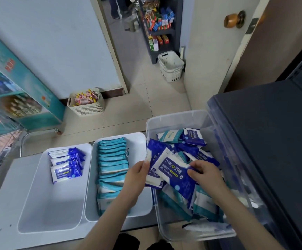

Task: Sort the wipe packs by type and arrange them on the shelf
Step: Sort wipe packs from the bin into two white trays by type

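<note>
A clear plastic bin (166, 230) at the right holds a mixed heap of blue alcohol wipe packs and teal wipe packs (203, 202). My left hand (135, 175) grips a small stack of blue alcohol wipe packs (171, 170) by its left edge, above the bin's left side. My right hand (205, 175) holds the right end of the top pack, fingers curled over it. The middle white bin (143, 210) carries a row of teal packs (111, 165) standing on edge. The left white bin (47, 213) has several blue packs (66, 164) at its far end.
The white bins sit on a low white table (0, 204). A dark blue shelf (273, 141) stands close at the right. A beige basket of snacks (86, 102) and stacked white baskets (171, 66) stand on the tiled floor. A teal display case (20, 87) is at left.
</note>
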A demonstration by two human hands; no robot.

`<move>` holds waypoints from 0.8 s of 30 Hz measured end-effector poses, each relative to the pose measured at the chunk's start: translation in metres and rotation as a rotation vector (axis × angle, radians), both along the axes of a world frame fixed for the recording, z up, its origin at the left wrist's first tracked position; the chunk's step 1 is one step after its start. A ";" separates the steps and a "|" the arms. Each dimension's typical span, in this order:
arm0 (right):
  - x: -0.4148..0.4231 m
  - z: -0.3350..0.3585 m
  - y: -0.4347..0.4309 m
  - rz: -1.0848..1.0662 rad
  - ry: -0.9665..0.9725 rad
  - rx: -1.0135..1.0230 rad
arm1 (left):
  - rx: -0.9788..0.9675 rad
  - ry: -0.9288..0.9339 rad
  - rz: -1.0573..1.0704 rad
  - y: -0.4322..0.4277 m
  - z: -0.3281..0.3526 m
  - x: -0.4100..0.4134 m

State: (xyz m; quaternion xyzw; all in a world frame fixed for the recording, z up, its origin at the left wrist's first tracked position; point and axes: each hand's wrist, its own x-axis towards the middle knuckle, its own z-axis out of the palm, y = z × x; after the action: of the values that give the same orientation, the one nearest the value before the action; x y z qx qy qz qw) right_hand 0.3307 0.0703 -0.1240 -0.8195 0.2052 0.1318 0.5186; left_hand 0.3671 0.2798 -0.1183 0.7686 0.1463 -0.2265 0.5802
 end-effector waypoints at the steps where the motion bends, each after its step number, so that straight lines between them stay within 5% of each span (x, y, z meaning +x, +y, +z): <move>1: -0.001 -0.001 0.000 0.016 0.012 0.009 | -0.013 0.023 -0.002 -0.001 0.001 -0.001; 6: -0.002 -0.001 0.001 0.291 0.053 -0.210 | -0.017 0.112 -0.045 -0.002 0.003 -0.003; 9: 0.001 0.007 0.011 0.322 -0.032 -0.273 | 0.142 0.037 -0.260 -0.001 0.000 -0.006; 13: 0.005 0.011 0.019 0.147 -0.169 -0.203 | 0.313 -0.035 -0.469 -0.003 -0.005 -0.014; 17: 0.002 0.002 0.017 0.032 -0.205 -0.155 | 0.204 -0.023 -0.458 -0.004 -0.010 -0.024; 20: 0.000 -0.006 0.013 0.043 -0.068 0.107 | 0.045 0.074 -0.397 -0.006 -0.011 -0.029; 24: 0.003 -0.017 0.017 -0.001 -0.072 0.134 | 0.095 0.146 -0.486 -0.010 -0.014 -0.030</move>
State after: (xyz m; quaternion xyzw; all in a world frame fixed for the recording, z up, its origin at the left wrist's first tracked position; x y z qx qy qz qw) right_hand 0.3333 0.0877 -0.1408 -0.7872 0.1777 0.1152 0.5793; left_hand 0.3376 0.2694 -0.1326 0.7892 0.0093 -0.4072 0.4597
